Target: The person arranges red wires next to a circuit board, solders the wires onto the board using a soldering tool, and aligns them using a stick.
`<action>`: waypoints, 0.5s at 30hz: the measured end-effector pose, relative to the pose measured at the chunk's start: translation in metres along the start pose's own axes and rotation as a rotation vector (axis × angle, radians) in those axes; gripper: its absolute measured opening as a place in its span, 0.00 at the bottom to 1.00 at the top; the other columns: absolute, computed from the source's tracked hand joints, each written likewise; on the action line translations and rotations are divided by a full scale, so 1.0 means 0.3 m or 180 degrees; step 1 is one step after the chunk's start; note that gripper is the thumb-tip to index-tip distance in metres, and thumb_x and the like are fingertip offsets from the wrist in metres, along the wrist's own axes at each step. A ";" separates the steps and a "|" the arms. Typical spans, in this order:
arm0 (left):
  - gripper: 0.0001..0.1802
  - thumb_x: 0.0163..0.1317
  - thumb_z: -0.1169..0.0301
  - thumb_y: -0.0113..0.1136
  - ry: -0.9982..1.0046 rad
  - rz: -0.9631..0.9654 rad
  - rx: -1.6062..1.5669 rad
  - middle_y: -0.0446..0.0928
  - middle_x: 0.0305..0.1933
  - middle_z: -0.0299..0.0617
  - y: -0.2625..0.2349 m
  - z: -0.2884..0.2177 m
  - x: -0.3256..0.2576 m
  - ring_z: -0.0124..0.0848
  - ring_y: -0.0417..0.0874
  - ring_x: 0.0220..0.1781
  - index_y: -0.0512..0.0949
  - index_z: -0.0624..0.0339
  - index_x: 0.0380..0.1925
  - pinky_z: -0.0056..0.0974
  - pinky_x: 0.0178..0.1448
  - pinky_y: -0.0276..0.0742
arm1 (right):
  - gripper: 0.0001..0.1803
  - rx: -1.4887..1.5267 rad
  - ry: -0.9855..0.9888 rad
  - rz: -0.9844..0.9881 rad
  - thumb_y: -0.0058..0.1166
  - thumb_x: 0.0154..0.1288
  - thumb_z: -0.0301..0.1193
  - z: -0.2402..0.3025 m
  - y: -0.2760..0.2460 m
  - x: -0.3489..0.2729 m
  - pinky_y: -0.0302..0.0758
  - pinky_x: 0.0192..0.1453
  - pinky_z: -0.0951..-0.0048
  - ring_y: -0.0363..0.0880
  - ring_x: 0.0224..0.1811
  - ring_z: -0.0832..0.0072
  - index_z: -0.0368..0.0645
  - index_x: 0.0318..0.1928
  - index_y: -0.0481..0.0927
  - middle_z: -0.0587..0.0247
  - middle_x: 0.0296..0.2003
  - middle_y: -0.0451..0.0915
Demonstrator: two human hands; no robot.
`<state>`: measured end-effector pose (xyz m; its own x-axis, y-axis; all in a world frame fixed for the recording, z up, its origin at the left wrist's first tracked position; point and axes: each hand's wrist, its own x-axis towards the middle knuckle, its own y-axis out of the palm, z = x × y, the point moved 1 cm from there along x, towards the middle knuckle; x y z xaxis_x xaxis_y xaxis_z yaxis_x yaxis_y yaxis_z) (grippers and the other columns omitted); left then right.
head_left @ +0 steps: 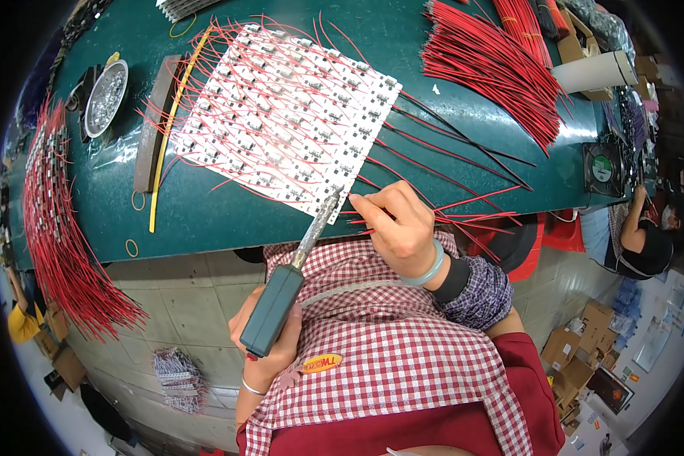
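My left hand (284, 348) is wrapped round the dark green handle of a soldering iron (272, 313). The iron's metal barrel slants up, with its tip at the near corner of a white circuit board panel (365, 129). Rows of small dark parts and thin red wires cover the panel. Close beside the tip, my right hand (403, 232) pinches a thin red wire (349, 197) against the panel's near right edge. Several red and black wires (448, 152) fan out rightward from that edge. The exact contact at the tip is too small to make out.
A large bundle of red and black wires (494, 72) lies at the back right. Wired boards (49, 190) hang over the left edge. A metal bar (158, 125), a yellow strip (176, 125) and a metal dish (106, 99) sit left. A small fan (603, 169) stands right; people work nearby.
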<state>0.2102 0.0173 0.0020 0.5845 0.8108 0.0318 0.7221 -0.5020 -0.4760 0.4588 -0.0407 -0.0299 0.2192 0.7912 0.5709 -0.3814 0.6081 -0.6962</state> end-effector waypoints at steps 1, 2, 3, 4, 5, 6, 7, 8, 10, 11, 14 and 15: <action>0.13 0.47 0.83 0.68 0.0089 0.0007 0.0075 0.84 0.38 0.53 -0.001 -0.013 0.012 0.44 0.88 0.35 0.83 0.72 0.36 0.38 0.41 0.83 | 0.15 -0.0022 0.0012 0.0079 0.62 0.44 0.19 0.002 -0.002 0.002 0.76 0.30 0.73 0.78 0.31 0.70 0.34 0.38 0.85 0.64 0.29 0.78; 0.13 0.47 0.83 0.68 0.0179 0.0015 0.0149 0.84 0.39 0.53 0.000 -0.021 0.018 0.43 0.88 0.35 0.83 0.72 0.36 0.37 0.40 0.83 | 0.15 -0.0020 0.0013 0.0080 0.62 0.44 0.19 0.003 -0.002 0.003 0.76 0.30 0.73 0.78 0.31 0.70 0.34 0.38 0.85 0.64 0.29 0.78; 0.13 0.47 0.83 0.68 0.0180 0.0017 0.0150 0.84 0.39 0.53 0.002 -0.026 0.021 0.43 0.88 0.35 0.83 0.72 0.36 0.37 0.40 0.83 | 0.15 -0.0010 0.0021 0.0084 0.63 0.44 0.19 0.004 -0.003 0.004 0.76 0.30 0.73 0.78 0.32 0.70 0.34 0.38 0.85 0.64 0.29 0.78; 0.13 0.47 0.83 0.68 0.0186 0.0000 0.0175 0.84 0.39 0.52 0.004 -0.029 0.022 0.43 0.88 0.34 0.83 0.72 0.35 0.37 0.40 0.83 | 0.15 0.0001 0.0029 0.0089 0.63 0.44 0.19 0.004 -0.003 0.005 0.75 0.30 0.73 0.77 0.32 0.70 0.34 0.38 0.86 0.64 0.29 0.77; 0.13 0.47 0.84 0.68 0.0191 -0.0018 0.0201 0.83 0.39 0.51 0.004 -0.032 0.024 0.43 0.88 0.34 0.82 0.72 0.35 0.37 0.39 0.82 | 0.15 0.0001 0.0031 0.0088 0.63 0.44 0.19 0.005 -0.004 0.005 0.75 0.30 0.73 0.77 0.32 0.70 0.34 0.38 0.86 0.64 0.29 0.77; 0.13 0.47 0.84 0.68 0.0190 -0.0015 0.0200 0.83 0.39 0.51 0.005 -0.033 0.027 0.43 0.88 0.34 0.82 0.72 0.35 0.37 0.39 0.82 | 0.15 -0.0019 0.0020 0.0106 0.63 0.44 0.19 0.005 -0.004 0.004 0.75 0.30 0.73 0.77 0.32 0.70 0.35 0.38 0.85 0.64 0.29 0.77; 0.12 0.46 0.83 0.68 0.0201 0.0002 0.0190 0.83 0.38 0.51 0.005 -0.033 0.031 0.43 0.88 0.33 0.82 0.72 0.34 0.37 0.38 0.82 | 0.15 -0.0039 0.0009 0.0124 0.63 0.44 0.19 0.006 -0.005 0.003 0.75 0.30 0.73 0.77 0.32 0.70 0.35 0.38 0.85 0.64 0.29 0.77; 0.12 0.46 0.83 0.68 0.0212 0.0020 0.0181 0.83 0.37 0.51 0.005 -0.033 0.033 0.43 0.87 0.33 0.82 0.72 0.34 0.37 0.37 0.81 | 0.15 -0.0040 0.0011 0.0125 0.63 0.44 0.19 0.005 -0.004 0.002 0.75 0.30 0.73 0.77 0.32 0.70 0.35 0.38 0.85 0.64 0.29 0.77; 0.12 0.46 0.83 0.68 0.0103 0.0136 0.0155 0.82 0.36 0.50 -0.003 -0.027 0.034 0.43 0.87 0.32 0.82 0.71 0.33 0.37 0.37 0.81 | 0.16 -0.0070 -0.0034 0.0115 0.62 0.45 0.20 0.003 -0.001 0.000 0.75 0.29 0.73 0.77 0.32 0.70 0.35 0.39 0.85 0.64 0.29 0.76; 0.11 0.45 0.83 0.68 -0.0007 0.0245 0.0127 0.82 0.35 0.50 -0.006 -0.024 0.035 0.43 0.86 0.32 0.82 0.71 0.33 0.38 0.36 0.81 | 0.16 -0.0070 -0.0027 0.0112 0.62 0.45 0.20 0.004 -0.001 -0.001 0.75 0.29 0.73 0.77 0.32 0.70 0.35 0.39 0.85 0.64 0.29 0.76; 0.11 0.44 0.83 0.68 0.0030 0.0283 0.0165 0.81 0.34 0.50 -0.011 -0.029 0.042 0.43 0.86 0.31 0.82 0.71 0.31 0.37 0.37 0.81 | 0.16 -0.0188 -0.0064 0.0170 0.60 0.46 0.22 0.014 -0.002 -0.001 0.75 0.29 0.73 0.77 0.32 0.70 0.34 0.40 0.85 0.64 0.30 0.74; 0.11 0.44 0.83 0.68 0.0030 0.0285 0.0167 0.81 0.34 0.50 -0.009 -0.032 0.044 0.43 0.86 0.31 0.82 0.71 0.31 0.37 0.37 0.81 | 0.16 -0.0252 -0.0086 0.0199 0.60 0.46 0.23 0.017 -0.002 0.000 0.74 0.29 0.73 0.76 0.33 0.70 0.34 0.40 0.84 0.64 0.30 0.74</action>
<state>0.2195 0.0265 0.0123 0.6494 0.7604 -0.0047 0.6467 -0.5555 -0.5227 0.4545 -0.0414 -0.0273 0.1723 0.8264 0.5361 -0.3211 0.5617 -0.7625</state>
